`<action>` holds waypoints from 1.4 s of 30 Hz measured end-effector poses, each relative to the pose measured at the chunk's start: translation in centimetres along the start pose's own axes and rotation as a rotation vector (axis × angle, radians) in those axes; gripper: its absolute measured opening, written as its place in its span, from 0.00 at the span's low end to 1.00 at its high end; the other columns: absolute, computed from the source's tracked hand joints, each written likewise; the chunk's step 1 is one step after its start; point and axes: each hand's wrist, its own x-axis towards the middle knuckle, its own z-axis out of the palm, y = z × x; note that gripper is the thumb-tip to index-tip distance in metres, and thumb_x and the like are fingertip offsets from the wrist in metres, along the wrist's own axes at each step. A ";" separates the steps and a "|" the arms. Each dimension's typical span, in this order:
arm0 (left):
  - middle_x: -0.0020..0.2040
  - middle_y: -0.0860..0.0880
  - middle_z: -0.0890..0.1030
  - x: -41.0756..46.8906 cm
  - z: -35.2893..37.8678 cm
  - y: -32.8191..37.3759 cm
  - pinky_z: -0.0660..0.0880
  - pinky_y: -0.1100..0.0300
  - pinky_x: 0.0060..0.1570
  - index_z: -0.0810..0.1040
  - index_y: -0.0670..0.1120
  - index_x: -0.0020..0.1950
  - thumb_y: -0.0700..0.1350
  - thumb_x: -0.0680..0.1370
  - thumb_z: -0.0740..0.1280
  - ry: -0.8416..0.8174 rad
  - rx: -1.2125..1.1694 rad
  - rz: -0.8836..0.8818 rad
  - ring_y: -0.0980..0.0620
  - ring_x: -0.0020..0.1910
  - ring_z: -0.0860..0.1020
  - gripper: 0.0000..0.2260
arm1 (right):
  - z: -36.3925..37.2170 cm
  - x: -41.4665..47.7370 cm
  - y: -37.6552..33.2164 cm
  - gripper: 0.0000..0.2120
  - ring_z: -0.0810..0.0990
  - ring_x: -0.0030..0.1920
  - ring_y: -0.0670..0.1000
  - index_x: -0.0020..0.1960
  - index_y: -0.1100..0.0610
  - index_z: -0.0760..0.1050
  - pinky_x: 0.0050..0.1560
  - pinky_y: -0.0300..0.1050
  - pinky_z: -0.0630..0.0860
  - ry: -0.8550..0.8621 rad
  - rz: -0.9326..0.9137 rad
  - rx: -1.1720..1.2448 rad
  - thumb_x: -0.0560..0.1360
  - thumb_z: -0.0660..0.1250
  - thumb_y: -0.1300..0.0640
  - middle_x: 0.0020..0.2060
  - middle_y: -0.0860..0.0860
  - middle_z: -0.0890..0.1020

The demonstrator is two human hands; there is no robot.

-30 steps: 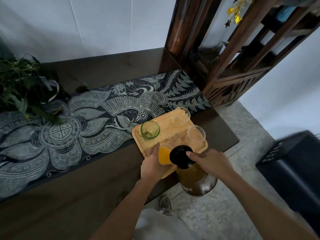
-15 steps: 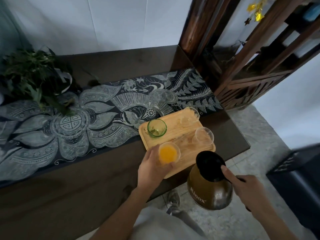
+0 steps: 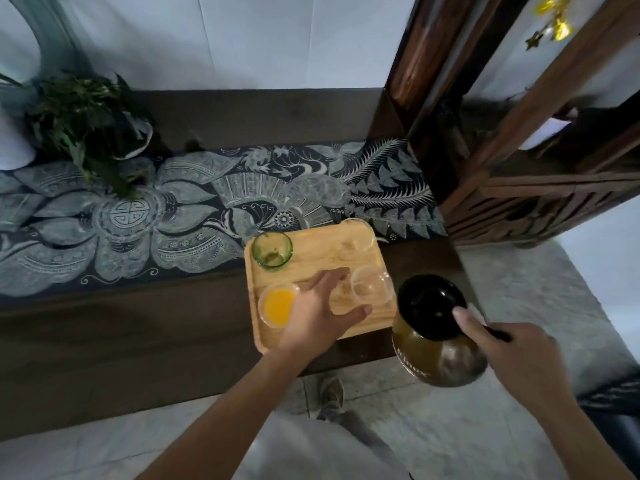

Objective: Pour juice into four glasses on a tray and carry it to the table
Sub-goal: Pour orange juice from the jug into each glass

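so, head view: looking down on a wooden tray (image 3: pixel 311 252) lying on a dark table (image 3: pixel 104 341), its far edge overlapping a patterned cloth (image 3: pixel 173 220).
juice glass (image 3: pixel 278 305): on the tray's near left corner, upright, with orange juice in it.
green glass (image 3: pixel 272 250): on the tray's far left corner, upright.
far clear glass (image 3: pixel 356 235): on the tray's far right corner, blurred.
near clear glass (image 3: pixel 371 285): toward the tray's near right corner, upright.
left hand (image 3: pixel 323 306): over the tray's near middle, between the juice glass and the near clear glass, fingers straight and spread, gripping nothing; it overlaps the juice glass's rim, and i cannot tell whether it touches.
right hand (image 3: pixel 512 355): off the tray's near right corner, fingers curled round the jug's dark handle, one fingertip up on the black lid (image 3: pixel 429 304).
jug (image 3: pixel 443 362): bronze-coloured metal, just beside the tray's near right corner, held past the table's edge above the floor.
plant (image 3: pixel 86 116): well left of the tray, at the back of the table.
wooden shelf (image 3: pixel 519 181): beyond the tray's far right corner.
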 end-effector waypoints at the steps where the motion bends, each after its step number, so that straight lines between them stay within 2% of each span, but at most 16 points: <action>1: 0.64 0.52 0.79 0.8 1.6 0.5 0.77 0.56 0.57 0.74 0.50 0.71 0.61 0.68 0.77 -0.019 0.048 -0.033 0.54 0.59 0.78 0.34 | -0.5 1.0 0.2 0.34 0.74 0.25 0.49 0.25 0.53 0.74 0.31 0.43 0.70 0.013 -0.062 -0.035 0.69 0.63 0.23 0.20 0.48 0.74; 3: 0.71 0.50 0.74 2.2 4.4 1.1 0.74 0.51 0.64 0.69 0.49 0.75 0.62 0.66 0.77 -0.067 0.139 -0.112 0.48 0.67 0.74 0.41 | -1.1 3.3 0.6 0.34 0.76 0.24 0.48 0.24 0.55 0.73 0.29 0.43 0.69 0.017 -0.153 -0.076 0.69 0.66 0.26 0.18 0.47 0.73; 6: 0.78 0.48 0.63 3.6 7.6 0.9 0.65 0.46 0.73 0.59 0.48 0.80 0.63 0.66 0.77 -0.152 0.236 -0.200 0.44 0.75 0.65 0.49 | -1.9 6.6 0.9 0.35 0.74 0.20 0.47 0.23 0.57 0.71 0.26 0.41 0.66 -0.066 -0.247 -0.153 0.67 0.63 0.25 0.16 0.47 0.71; 8: 0.80 0.49 0.58 4.1 9.0 0.4 0.61 0.46 0.75 0.53 0.48 0.81 0.63 0.67 0.77 -0.201 0.271 -0.260 0.43 0.77 0.61 0.52 | -2.1 8.8 0.8 0.35 0.67 0.18 0.46 0.22 0.55 0.68 0.25 0.39 0.62 -0.113 -0.307 -0.193 0.67 0.63 0.25 0.15 0.45 0.66; 10: 0.81 0.49 0.58 4.2 9.7 -0.2 0.63 0.46 0.74 0.51 0.49 0.82 0.62 0.67 0.77 -0.215 0.290 -0.322 0.42 0.77 0.60 0.53 | -1.6 10.7 0.5 0.36 0.65 0.18 0.46 0.22 0.53 0.65 0.25 0.40 0.60 -0.124 -0.344 -0.284 0.67 0.62 0.22 0.16 0.44 0.64; 14: 0.77 0.50 0.66 3.8 10.4 -1.0 0.69 0.46 0.70 0.54 0.51 0.81 0.63 0.66 0.77 -0.146 0.288 -0.360 0.43 0.75 0.65 0.51 | 0.0 13.6 0.1 0.40 0.74 0.24 0.48 0.24 0.56 0.67 0.26 0.41 0.62 -0.107 -0.394 -0.474 0.64 0.58 0.18 0.19 0.47 0.72; 18: 0.76 0.51 0.69 3.1 10.4 -0.7 0.73 0.48 0.64 0.57 0.52 0.81 0.62 0.66 0.78 -0.102 0.269 -0.362 0.45 0.72 0.70 0.49 | 1.2 14.6 -0.8 0.38 0.75 0.28 0.50 0.27 0.56 0.72 0.28 0.42 0.67 -0.114 -0.466 -0.604 0.65 0.59 0.19 0.24 0.48 0.75; 23: 0.78 0.48 0.67 2.6 10.8 -0.8 0.71 0.50 0.68 0.58 0.52 0.81 0.63 0.65 0.78 -0.081 0.208 -0.378 0.45 0.75 0.68 0.50 | 2.4 15.2 -2.0 0.37 0.76 0.30 0.50 0.31 0.55 0.76 0.32 0.44 0.74 -0.136 -0.486 -0.709 0.66 0.59 0.19 0.27 0.47 0.77; 30: 0.74 0.47 0.73 2.4 11.3 -0.9 0.73 0.50 0.66 0.62 0.51 0.80 0.62 0.63 0.79 -0.017 0.149 -0.390 0.46 0.72 0.71 0.50 | 3.0 15.3 -4.0 0.33 0.76 0.38 0.54 0.35 0.53 0.68 0.35 0.46 0.71 -0.213 -0.508 -0.807 0.69 0.60 0.22 0.34 0.48 0.76; 35: 0.72 0.49 0.75 2.3 11.4 -1.2 0.75 0.51 0.64 0.62 0.52 0.80 0.62 0.62 0.80 0.005 0.128 -0.391 0.47 0.70 0.73 0.50 | 3.2 14.7 -6.3 0.30 0.74 0.41 0.55 0.48 0.52 0.77 0.39 0.46 0.71 -0.228 -0.569 -0.926 0.71 0.62 0.25 0.38 0.50 0.75; 39: 0.72 0.49 0.75 2.4 11.5 -1.2 0.75 0.51 0.64 0.62 0.51 0.80 0.61 0.62 0.80 0.008 0.116 -0.396 0.47 0.70 0.74 0.50 | 3.5 14.6 -7.6 0.30 0.74 0.44 0.56 0.56 0.52 0.77 0.40 0.47 0.70 -0.245 -0.596 -0.983 0.72 0.62 0.26 0.42 0.51 0.74; 42: 0.73 0.49 0.74 2.3 11.5 -1.2 0.74 0.52 0.65 0.62 0.51 0.80 0.59 0.63 0.81 0.013 0.109 -0.401 0.47 0.70 0.73 0.50 | 3.7 14.6 -8.1 0.32 0.78 0.49 0.57 0.58 0.53 0.77 0.41 0.47 0.70 -0.258 -0.592 -1.009 0.73 0.62 0.27 0.47 0.52 0.77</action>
